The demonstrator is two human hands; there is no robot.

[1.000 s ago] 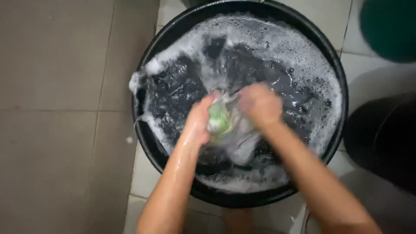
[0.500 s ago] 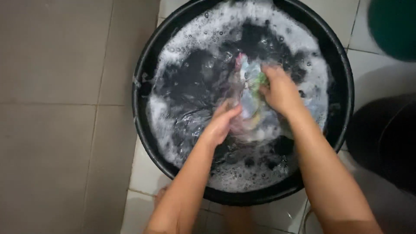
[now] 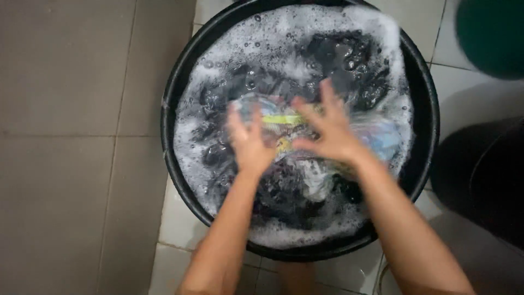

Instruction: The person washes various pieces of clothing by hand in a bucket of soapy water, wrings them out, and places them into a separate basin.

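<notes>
A round black basin [image 3: 168, 117] holds dark water and white suds [image 3: 284, 33]. A wet, light cloth with yellow, blue and green patches [image 3: 377, 135] floats in the middle of it. My left hand [image 3: 248, 143] lies flat on the cloth's left part, fingers spread. My right hand [image 3: 328, 131] rests on the middle of the cloth with its fingers also apart. Neither hand is closed around the fabric. Both forearms are wet and come in from the bottom edge.
The basin stands on a tiled floor, grey tiles [image 3: 65, 142] to the left and whitish tiles [image 3: 180, 218] beneath it. A green round container [image 3: 491, 33] sits at the top right. A dark bucket [image 3: 486, 175] stands close to the basin's right side.
Both hands have let go of the bunched cloth and spread their fingers. The cloth now lies wider across the water, and the hands sit further apart, side by side.
</notes>
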